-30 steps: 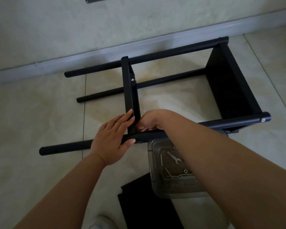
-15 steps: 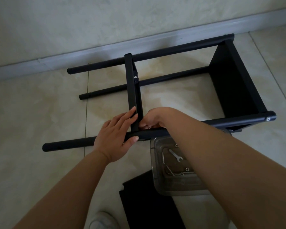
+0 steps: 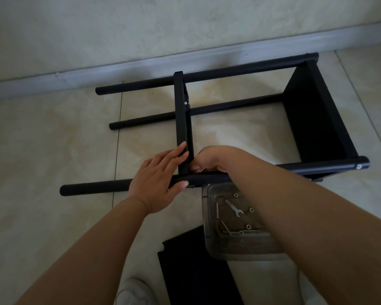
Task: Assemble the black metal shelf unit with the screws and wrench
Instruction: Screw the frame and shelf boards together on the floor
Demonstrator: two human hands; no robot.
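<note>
Black metal shelf frame (image 3: 312,119) is lying on its side on the floor by the wall, the left hand (image 3: 157,183) gripping its near tube (image 3: 97,188) beside the crossbar (image 3: 182,119), the right hand (image 3: 209,159) pinching something small at that joint.

Black shelf frame (image 3: 312,119), silver wrench (image 3: 234,208), beige floor tiles (image 3: 42,139)
</note>
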